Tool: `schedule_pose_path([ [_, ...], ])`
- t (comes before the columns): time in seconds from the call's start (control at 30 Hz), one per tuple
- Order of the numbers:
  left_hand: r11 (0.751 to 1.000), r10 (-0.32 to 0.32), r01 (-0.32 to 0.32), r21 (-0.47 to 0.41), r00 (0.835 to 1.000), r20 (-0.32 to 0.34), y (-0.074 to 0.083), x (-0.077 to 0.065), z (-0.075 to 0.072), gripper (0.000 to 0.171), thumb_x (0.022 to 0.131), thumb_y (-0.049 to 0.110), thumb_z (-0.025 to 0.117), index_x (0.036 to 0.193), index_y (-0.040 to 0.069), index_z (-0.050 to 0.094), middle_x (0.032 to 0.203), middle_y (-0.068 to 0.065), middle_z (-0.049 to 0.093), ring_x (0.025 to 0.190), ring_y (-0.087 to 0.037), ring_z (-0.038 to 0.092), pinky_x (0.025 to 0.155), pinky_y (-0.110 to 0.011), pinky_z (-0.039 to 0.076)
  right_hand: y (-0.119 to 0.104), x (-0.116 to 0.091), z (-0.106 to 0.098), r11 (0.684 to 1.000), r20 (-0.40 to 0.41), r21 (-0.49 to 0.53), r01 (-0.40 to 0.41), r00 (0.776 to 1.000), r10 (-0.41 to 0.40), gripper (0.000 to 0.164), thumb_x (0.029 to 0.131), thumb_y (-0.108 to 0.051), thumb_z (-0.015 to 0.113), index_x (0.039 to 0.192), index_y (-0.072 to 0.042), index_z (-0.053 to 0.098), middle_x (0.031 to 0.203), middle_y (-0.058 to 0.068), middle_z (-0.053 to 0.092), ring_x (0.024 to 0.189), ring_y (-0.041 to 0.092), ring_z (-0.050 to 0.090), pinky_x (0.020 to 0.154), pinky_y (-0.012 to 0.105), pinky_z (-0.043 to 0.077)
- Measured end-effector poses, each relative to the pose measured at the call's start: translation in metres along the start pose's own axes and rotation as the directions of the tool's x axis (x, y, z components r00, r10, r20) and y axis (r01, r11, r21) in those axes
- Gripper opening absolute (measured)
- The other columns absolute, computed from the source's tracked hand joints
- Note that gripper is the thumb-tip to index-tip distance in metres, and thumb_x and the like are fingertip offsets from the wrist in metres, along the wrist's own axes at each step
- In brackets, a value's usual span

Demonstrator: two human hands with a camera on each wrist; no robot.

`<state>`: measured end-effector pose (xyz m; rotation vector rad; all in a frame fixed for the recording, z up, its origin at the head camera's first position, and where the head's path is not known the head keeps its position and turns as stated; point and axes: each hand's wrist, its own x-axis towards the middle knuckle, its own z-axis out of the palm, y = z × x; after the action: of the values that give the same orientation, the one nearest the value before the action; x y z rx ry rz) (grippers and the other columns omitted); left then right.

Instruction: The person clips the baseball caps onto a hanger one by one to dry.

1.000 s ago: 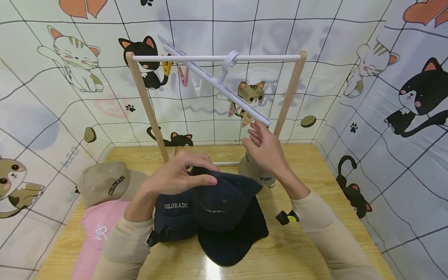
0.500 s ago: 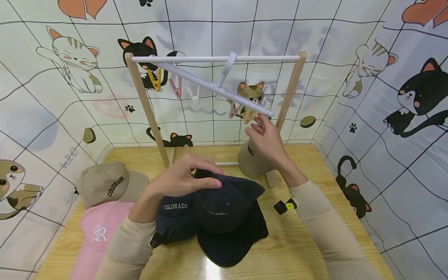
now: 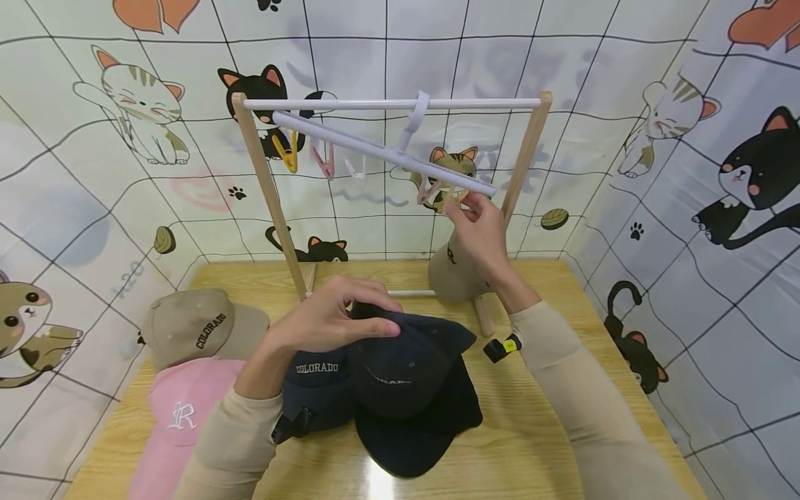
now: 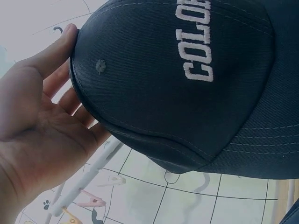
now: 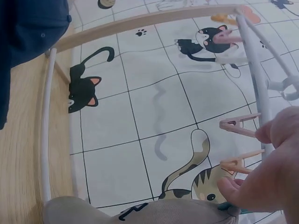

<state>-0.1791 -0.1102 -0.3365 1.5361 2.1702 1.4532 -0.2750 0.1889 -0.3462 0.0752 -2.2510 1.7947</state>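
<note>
My left hand [image 3: 337,316] holds a dark navy cap [image 3: 406,368] by its crown, thumb on the near side. In the left wrist view the cap [image 4: 149,70] shows pale embroidered letters, and the other fingers go behind it. My right hand [image 3: 481,232] is at the right end of a white clip hanger [image 3: 350,142], fingertips pinching a peach clothespin [image 5: 236,163]. A pink clothespin [image 5: 236,125] sits beside it on the bar. Below the right hand hangs a beige cap [image 3: 453,274], partly hidden by the hand, with a teal clip [image 5: 224,205] at its edge.
The hanger hooks over the white rail [image 3: 350,104] of a wooden-legged rack [image 3: 269,187]. Yellow [image 3: 285,153], pink and white clips hang at its left side. On the table [image 3: 525,444] lie a beige cap [image 3: 187,326], a pink cap [image 3: 194,396] and another navy cap [image 3: 315,396].
The hanger has swung nearer to parallel with the rail, its right end rising in view. My right hand has moved up with it, fingers closing on the peach clothespin. The left hand barely moves.
</note>
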Motion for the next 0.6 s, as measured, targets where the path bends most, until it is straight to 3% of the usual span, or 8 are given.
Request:
schedule_pose_path([
  [0.3, 1.000, -0.006, 0.006, -0.004, 1.000, -0.005, -0.001, 0.000, 0.003, 0.026, 0.098, 0.001, 0.086, 0.123, 0.009, 0.086, 0.109, -0.003, 0.083, 0.100, -0.015, 0.074, 0.088, -0.033, 0.064, -0.002, 0.015, 0.008, 0.997, -0.137, -0.059, -0.048, 0.990, 0.039, 0.055, 0.110, -0.037, 0.071, 0.148, 0.002, 0.063, 0.148, 0.020, 0.071, 0.133, 0.031, 0.072, 0.113, 0.042, 0.059],
  [0.47, 0.999, -0.033, 0.033, -0.004, 0.999, -0.016, -0.001, 0.000, 0.003, 0.026, 0.098, 0.003, 0.086, 0.123, 0.009, 0.086, 0.110, -0.002, 0.083, 0.101, -0.014, 0.075, 0.090, -0.032, 0.064, -0.005, 0.018, 0.011, 0.987, -0.178, -0.132, -0.094, 0.982, 0.070, 0.046, 0.109, -0.048, 0.072, 0.125, -0.005, 0.074, 0.124, 0.009, 0.077, 0.108, 0.020, 0.071, 0.089, 0.033, 0.057],
  [0.6, 0.999, -0.048, 0.047, -0.004, 0.998, -0.028, -0.001, 0.000, 0.002, 0.025, 0.099, 0.003, 0.086, 0.123, 0.010, 0.086, 0.108, -0.002, 0.083, 0.101, -0.014, 0.074, 0.090, -0.032, 0.063, -0.008, 0.020, 0.012, 0.982, -0.203, -0.144, -0.124, 0.975, 0.093, 0.046, 0.105, -0.055, 0.076, 0.113, -0.010, 0.077, 0.106, -0.002, 0.075, 0.094, 0.013, 0.070, 0.078, 0.027, 0.055],
])
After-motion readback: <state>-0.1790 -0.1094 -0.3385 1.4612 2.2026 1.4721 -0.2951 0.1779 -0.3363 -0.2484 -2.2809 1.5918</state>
